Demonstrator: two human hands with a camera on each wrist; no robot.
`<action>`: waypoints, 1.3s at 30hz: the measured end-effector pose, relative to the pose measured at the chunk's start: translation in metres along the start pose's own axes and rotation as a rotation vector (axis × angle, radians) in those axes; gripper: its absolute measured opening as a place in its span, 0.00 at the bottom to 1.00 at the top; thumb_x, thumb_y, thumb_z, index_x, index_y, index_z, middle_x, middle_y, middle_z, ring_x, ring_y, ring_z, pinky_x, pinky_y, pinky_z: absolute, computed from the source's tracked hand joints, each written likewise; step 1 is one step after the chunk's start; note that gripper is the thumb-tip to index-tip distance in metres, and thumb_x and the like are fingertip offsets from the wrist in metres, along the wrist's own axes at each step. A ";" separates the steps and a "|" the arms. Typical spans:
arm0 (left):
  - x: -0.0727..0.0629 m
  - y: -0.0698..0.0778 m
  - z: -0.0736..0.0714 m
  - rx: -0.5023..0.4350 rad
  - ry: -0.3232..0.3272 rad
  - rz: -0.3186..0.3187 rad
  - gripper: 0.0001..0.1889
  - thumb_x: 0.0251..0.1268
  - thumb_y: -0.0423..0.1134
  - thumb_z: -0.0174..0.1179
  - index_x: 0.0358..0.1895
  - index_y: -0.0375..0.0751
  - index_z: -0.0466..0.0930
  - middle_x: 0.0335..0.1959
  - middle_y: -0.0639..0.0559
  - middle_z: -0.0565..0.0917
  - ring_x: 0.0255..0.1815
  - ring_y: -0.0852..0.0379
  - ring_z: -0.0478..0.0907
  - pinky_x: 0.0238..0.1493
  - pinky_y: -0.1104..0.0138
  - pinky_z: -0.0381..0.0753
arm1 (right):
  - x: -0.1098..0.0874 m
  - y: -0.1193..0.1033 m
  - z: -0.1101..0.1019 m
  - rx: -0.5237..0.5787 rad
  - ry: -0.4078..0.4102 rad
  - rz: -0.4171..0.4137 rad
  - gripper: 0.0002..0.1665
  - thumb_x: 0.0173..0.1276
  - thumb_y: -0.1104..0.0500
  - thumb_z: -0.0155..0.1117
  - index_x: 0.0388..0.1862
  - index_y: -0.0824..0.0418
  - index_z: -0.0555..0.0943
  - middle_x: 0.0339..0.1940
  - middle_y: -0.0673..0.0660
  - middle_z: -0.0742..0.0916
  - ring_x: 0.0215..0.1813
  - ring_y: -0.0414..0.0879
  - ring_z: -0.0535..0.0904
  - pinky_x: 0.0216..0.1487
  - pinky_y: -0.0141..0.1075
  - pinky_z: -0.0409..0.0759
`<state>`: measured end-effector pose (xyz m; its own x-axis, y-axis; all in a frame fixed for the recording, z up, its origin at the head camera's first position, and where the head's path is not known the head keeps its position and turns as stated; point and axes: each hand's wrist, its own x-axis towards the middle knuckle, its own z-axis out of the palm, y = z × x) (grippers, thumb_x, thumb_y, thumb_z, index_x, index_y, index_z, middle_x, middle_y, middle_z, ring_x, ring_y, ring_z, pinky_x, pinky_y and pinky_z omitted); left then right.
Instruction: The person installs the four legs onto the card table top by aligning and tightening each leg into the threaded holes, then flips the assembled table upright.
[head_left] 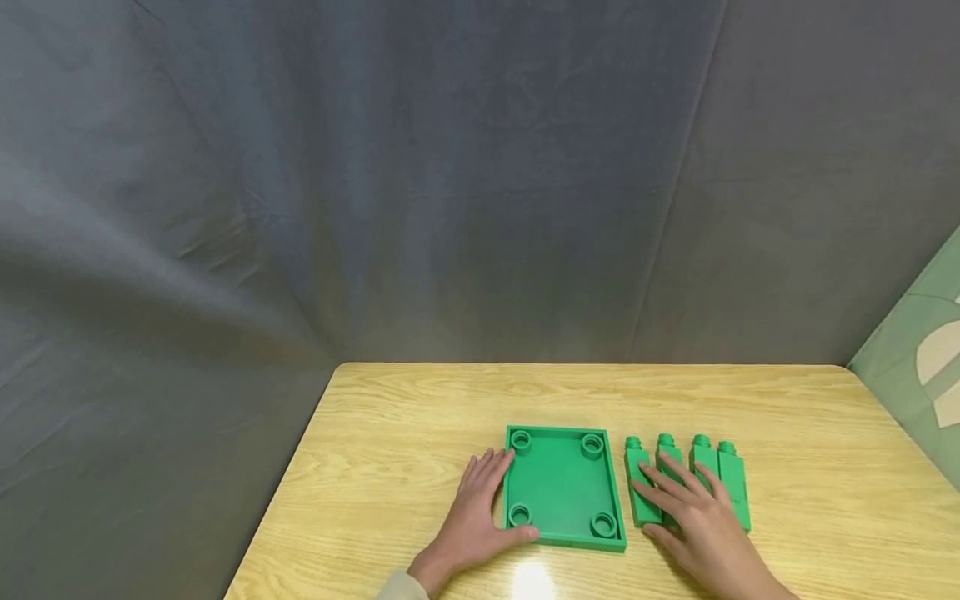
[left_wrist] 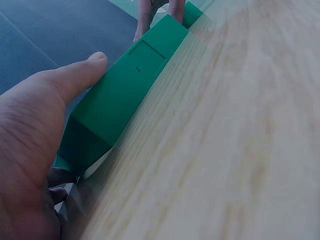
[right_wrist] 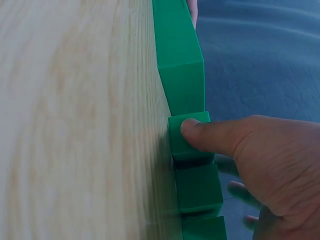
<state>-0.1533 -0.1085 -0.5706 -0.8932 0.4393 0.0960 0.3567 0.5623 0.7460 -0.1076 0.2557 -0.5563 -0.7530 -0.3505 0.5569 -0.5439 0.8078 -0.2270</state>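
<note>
A green square panel (head_left: 562,483) lies flat on the table with its raised rim up and a round threaded socket in each corner. My left hand (head_left: 476,521) rests at its left side, fingers extended along the edge and thumb at the near edge. To the right lie several green table-leg-like blocks (head_left: 636,467) side by side, their threaded ends pointing away. Spread fingers of my right hand (head_left: 697,517) lie over these blocks, partly hiding the middle ones. In the right wrist view, the right thumb touches the end face of one block (right_wrist: 181,146).
The light wood table (head_left: 390,433) has rounded far corners. Behind it and on the left hangs a dark grey curtain (head_left: 480,183). A green patterned cloth (head_left: 915,367) borders the table on the right.
</note>
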 end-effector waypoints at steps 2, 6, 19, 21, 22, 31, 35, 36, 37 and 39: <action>0.000 0.000 0.000 -0.003 -0.002 0.004 0.62 0.61 0.69 0.76 0.93 0.52 0.53 0.91 0.42 0.59 0.92 0.37 0.49 0.90 0.35 0.41 | 0.000 0.000 -0.001 -0.009 0.001 0.001 0.39 0.48 0.54 0.92 0.63 0.55 0.91 0.70 0.62 0.88 0.78 0.62 0.73 0.88 0.60 0.51; -0.001 -0.001 0.000 -0.005 -0.010 0.001 0.62 0.61 0.69 0.77 0.93 0.53 0.53 0.91 0.44 0.58 0.93 0.38 0.48 0.91 0.36 0.41 | 0.001 -0.001 -0.002 -0.023 -0.006 0.015 0.38 0.50 0.52 0.91 0.62 0.53 0.91 0.68 0.62 0.87 0.72 0.67 0.75 0.84 0.64 0.55; -0.002 -0.001 -0.002 0.009 0.009 0.014 0.61 0.61 0.67 0.77 0.92 0.52 0.55 0.91 0.44 0.60 0.92 0.38 0.50 0.90 0.35 0.44 | 0.007 -0.003 -0.001 -0.075 0.004 0.015 0.32 0.58 0.41 0.86 0.59 0.52 0.92 0.50 0.54 0.91 0.66 0.67 0.79 0.75 0.76 0.61; -0.002 0.000 -0.002 0.006 0.005 0.007 0.61 0.61 0.68 0.77 0.92 0.53 0.54 0.91 0.46 0.60 0.92 0.38 0.49 0.91 0.35 0.43 | 0.006 -0.003 0.000 -0.079 0.018 0.005 0.30 0.65 0.37 0.81 0.59 0.53 0.92 0.47 0.53 0.92 0.65 0.67 0.80 0.75 0.77 0.61; -0.002 0.000 -0.001 0.004 0.002 0.005 0.61 0.61 0.68 0.77 0.93 0.54 0.54 0.91 0.46 0.60 0.92 0.38 0.49 0.91 0.36 0.42 | 0.006 -0.003 0.000 -0.084 0.024 0.000 0.31 0.70 0.33 0.76 0.59 0.53 0.92 0.45 0.54 0.93 0.64 0.67 0.81 0.74 0.77 0.62; 0.000 0.000 0.000 0.017 0.004 0.011 0.61 0.62 0.69 0.76 0.93 0.55 0.53 0.91 0.46 0.60 0.92 0.38 0.49 0.91 0.37 0.43 | 0.010 -0.009 0.003 -0.099 0.077 0.005 0.49 0.83 0.20 0.40 0.54 0.56 0.93 0.40 0.58 0.94 0.58 0.69 0.85 0.75 0.77 0.62; -0.001 -0.001 0.000 0.020 0.005 0.011 0.60 0.62 0.69 0.76 0.93 0.56 0.53 0.91 0.46 0.59 0.93 0.39 0.49 0.91 0.38 0.42 | 0.012 -0.010 0.004 -0.098 0.068 0.019 0.50 0.84 0.21 0.39 0.52 0.58 0.93 0.37 0.57 0.93 0.56 0.67 0.86 0.73 0.78 0.63; -0.001 -0.001 0.000 0.022 0.008 0.017 0.60 0.62 0.69 0.76 0.93 0.55 0.54 0.91 0.46 0.60 0.92 0.39 0.49 0.91 0.37 0.42 | 0.012 -0.010 0.004 -0.095 0.068 0.022 0.50 0.84 0.21 0.40 0.52 0.59 0.93 0.37 0.57 0.93 0.55 0.67 0.86 0.73 0.78 0.64; -0.001 -0.001 0.000 0.020 0.007 0.018 0.60 0.62 0.69 0.76 0.93 0.55 0.54 0.91 0.46 0.59 0.93 0.39 0.49 0.91 0.37 0.42 | 0.012 -0.010 0.004 -0.094 0.069 0.023 0.50 0.85 0.21 0.39 0.51 0.59 0.93 0.37 0.58 0.93 0.55 0.67 0.86 0.72 0.78 0.64; -0.001 -0.001 0.000 0.019 0.012 0.025 0.60 0.62 0.68 0.76 0.93 0.55 0.54 0.91 0.46 0.60 0.92 0.38 0.50 0.91 0.36 0.43 | 0.012 -0.010 0.004 -0.092 0.073 0.023 0.50 0.86 0.22 0.38 0.50 0.60 0.93 0.37 0.58 0.94 0.53 0.66 0.86 0.71 0.77 0.65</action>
<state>-0.1521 -0.1093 -0.5712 -0.8873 0.4448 0.1222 0.3837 0.5645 0.7309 -0.1123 0.2413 -0.5500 -0.7340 -0.2988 0.6099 -0.4880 0.8566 -0.1676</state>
